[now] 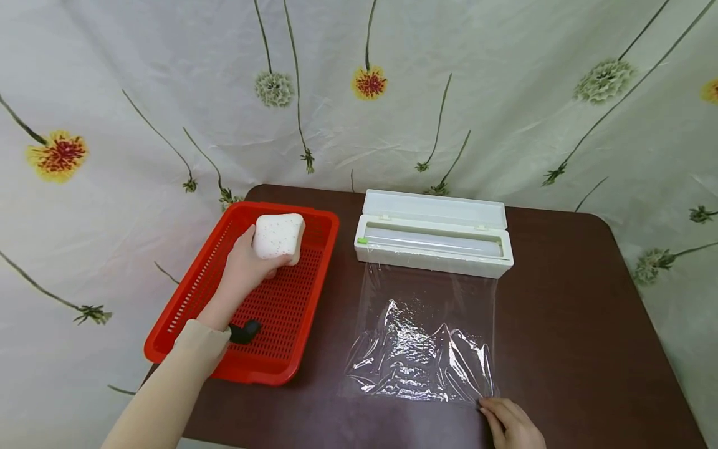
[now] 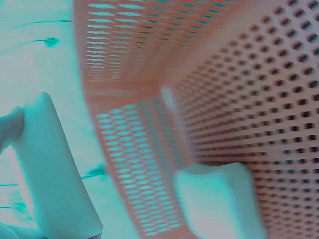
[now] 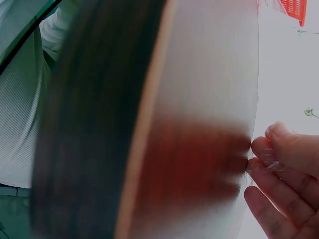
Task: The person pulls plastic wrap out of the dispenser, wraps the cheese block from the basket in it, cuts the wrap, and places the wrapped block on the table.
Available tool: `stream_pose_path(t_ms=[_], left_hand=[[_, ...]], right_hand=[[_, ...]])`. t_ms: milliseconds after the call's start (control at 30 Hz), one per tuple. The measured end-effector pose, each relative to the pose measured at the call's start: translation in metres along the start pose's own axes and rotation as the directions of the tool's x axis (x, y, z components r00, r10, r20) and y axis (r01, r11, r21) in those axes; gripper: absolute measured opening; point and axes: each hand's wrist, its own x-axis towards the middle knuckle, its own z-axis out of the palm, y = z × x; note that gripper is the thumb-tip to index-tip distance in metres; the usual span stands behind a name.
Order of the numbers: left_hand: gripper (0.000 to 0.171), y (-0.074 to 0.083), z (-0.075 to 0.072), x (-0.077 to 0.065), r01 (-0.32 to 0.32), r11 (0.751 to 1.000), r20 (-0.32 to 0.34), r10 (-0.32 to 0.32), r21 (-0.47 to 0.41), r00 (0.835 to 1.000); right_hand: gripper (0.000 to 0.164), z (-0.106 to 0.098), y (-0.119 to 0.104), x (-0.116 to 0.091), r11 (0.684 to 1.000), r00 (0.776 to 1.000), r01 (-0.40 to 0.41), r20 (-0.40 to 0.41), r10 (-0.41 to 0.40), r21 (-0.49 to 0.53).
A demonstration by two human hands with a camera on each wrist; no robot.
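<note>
My left hand (image 1: 244, 259) grips a thick white slab with dark specks and rounded corners (image 1: 278, 236), shaped like a slice of bread. It is held up over the red perforated plastic basket (image 1: 315, 299). A second pale slab (image 2: 217, 204) lies inside the basket in the left wrist view; in the head view the hand and arm hide it. My right hand (image 1: 513, 424) pinches the near right corner of a sheet of clear plastic wrap (image 1: 415, 349) between thumb and fingers. The sheet runs back to a white wrap dispenser box (image 1: 434, 262), whose lid is raised.
The brown table (image 1: 578, 324) extends right of the wrap, its front edge close to my right hand. A flowered cloth (image 1: 449, 112) hangs behind the table. A green slider (image 1: 362, 241) sits at the left end of the dispenser. A black device (image 1: 245, 332) is at my left wrist.
</note>
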Motion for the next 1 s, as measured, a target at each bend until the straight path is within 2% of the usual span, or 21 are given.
stream_pose_path(t_ms=[100,200,333,467,600,733,900,1000], left_hand=[[0.106,0.017,-0.006,-0.016,-0.048,0.998,-0.032,0.049,0.03,0.998],[0.105,0.033,-0.006,-0.033,-0.095,0.995,-0.054,0.096,0.038,0.994],[0.102,0.054,0.006,-0.056,-0.15,0.989,-0.061,0.15,0.002,0.987],[0.102,0.073,0.025,-0.082,-0.183,0.983,-0.045,0.182,-0.03,0.982],[0.105,0.088,0.048,-0.103,-0.2,0.977,-0.023,0.199,-0.08,0.98],[0.108,0.096,0.079,-0.119,-0.233,0.965,-0.018,0.232,-0.119,0.972],[0.107,0.094,0.128,-0.13,-0.258,0.957,0.038,0.265,-0.131,0.964],[0.107,0.089,0.158,-0.132,-0.239,0.963,0.073,0.249,-0.125,0.966]], right_hand=[[0.059,0.0,0.0,0.002,1.0,1.0,0.013,0.005,-0.013,-0.01],[0.059,-0.001,-0.001,0.004,1.0,1.0,0.019,0.013,-0.019,-0.025],[0.061,-0.003,-0.001,0.004,0.999,1.0,0.014,0.023,-0.013,-0.044],[0.061,-0.003,-0.001,0.004,0.998,0.999,0.01,0.035,-0.008,-0.056],[0.061,-0.002,0.0,0.003,0.999,0.999,0.019,0.039,-0.017,-0.051],[0.06,-0.003,0.0,0.003,0.998,0.999,0.028,0.047,-0.026,-0.048],[0.059,-0.004,-0.001,0.005,0.999,0.998,0.035,0.048,-0.033,-0.04],[0.059,-0.004,-0.002,0.007,0.999,0.998,0.035,0.054,-0.033,-0.037]])
